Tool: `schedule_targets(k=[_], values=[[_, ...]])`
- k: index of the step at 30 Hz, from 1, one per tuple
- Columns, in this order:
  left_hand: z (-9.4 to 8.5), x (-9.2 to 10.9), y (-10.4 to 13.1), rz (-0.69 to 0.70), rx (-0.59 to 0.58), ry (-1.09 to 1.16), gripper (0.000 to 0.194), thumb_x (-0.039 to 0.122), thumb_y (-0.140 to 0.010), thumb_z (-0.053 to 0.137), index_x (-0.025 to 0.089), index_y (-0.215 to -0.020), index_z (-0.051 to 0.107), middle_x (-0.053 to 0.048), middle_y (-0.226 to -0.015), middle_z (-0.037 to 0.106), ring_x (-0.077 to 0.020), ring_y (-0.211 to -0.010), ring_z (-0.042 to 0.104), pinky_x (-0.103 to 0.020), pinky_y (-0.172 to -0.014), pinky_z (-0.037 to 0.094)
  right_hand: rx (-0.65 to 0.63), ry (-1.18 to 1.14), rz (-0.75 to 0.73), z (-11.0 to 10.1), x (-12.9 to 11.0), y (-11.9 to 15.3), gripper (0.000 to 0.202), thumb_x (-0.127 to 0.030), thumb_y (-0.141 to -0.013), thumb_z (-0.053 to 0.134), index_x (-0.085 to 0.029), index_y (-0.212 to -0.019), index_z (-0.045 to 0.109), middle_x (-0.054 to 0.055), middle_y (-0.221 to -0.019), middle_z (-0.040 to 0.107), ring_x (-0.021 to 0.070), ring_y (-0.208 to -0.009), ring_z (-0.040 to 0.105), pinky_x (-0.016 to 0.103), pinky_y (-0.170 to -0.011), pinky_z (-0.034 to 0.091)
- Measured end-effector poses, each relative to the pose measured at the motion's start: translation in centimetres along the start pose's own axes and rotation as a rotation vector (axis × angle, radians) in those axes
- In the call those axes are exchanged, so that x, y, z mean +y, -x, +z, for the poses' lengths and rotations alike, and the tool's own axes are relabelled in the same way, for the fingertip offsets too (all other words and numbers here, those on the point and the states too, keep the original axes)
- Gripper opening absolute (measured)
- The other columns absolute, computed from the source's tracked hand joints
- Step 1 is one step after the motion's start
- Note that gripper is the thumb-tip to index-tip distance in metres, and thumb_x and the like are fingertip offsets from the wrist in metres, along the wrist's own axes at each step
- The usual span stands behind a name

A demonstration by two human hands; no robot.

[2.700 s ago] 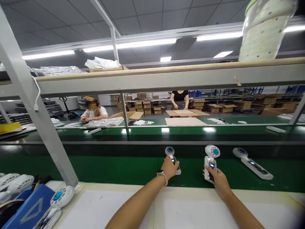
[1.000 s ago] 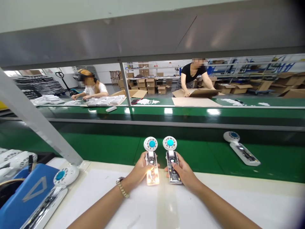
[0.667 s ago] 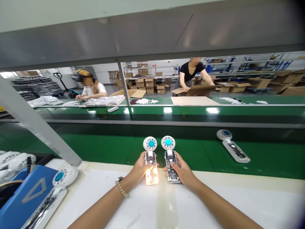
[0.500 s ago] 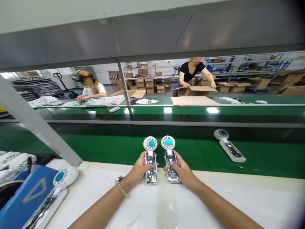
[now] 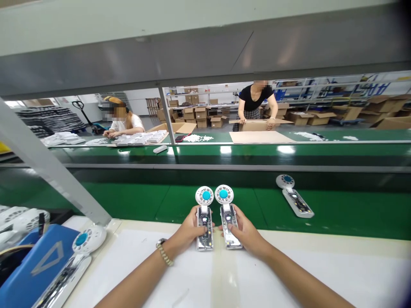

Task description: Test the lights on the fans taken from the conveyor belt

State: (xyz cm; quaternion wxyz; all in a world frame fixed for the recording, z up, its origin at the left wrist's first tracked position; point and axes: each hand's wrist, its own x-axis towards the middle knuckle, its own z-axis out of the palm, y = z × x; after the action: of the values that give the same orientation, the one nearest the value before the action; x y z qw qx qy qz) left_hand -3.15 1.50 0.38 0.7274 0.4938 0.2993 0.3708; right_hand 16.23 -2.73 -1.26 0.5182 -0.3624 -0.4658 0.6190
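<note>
We hold two fans side by side over the desk's [image 5: 289, 273] far edge, heads up: our left hand [image 5: 188, 231] grips the left fan [image 5: 204, 218], our right hand [image 5: 245, 233] grips the right fan [image 5: 226, 216]. A third fan [image 5: 293, 199] lies alone on the green belt [image 5: 128, 199], well right. A fourth fan [image 5: 75, 254] rests against a blue box [image 5: 38, 267] at left. Two people work beyond.

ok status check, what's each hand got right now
Left hand grips one clear-handled white fan with blue hub; right hand grips its twin. Both upright, side by side, unlit. Nothing blocking.
</note>
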Motion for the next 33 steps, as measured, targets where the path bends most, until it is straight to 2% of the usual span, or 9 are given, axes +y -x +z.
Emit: schedule_targets(k=[14,33], values=[[0.12,0.15,0.25,0.028,-0.028,0.013,0.053,0.015,-0.062,0.074,0.021,-0.106,0.045,-0.009,-0.116,0.048,-0.0218,-0.091,0.058,-0.039,-0.079,0.047,0.009,-0.022,-0.029,0.12,0.32,0.23,0.063,-0.035,-0.079,0.061,-0.025,-0.127,0.022,0.011,-0.122,0.044,0.0228,-0.095,0.059,0.039,-0.081,0.047],[0.0,0.17,0.23,0.0,-0.024,0.032,0.054,0.013,-0.06,0.075,0.021,-0.105,0.045,-0.009,-0.115,0.049,-0.0231,-0.092,0.058,-0.04,-0.08,0.047,0.002,-0.063,-0.035,0.2,0.3,0.23,0.061,-0.031,-0.079,0.061,-0.024,-0.127,0.024,0.011,-0.12,0.046,0.0237,-0.096,0.059,0.039,-0.079,0.048]])
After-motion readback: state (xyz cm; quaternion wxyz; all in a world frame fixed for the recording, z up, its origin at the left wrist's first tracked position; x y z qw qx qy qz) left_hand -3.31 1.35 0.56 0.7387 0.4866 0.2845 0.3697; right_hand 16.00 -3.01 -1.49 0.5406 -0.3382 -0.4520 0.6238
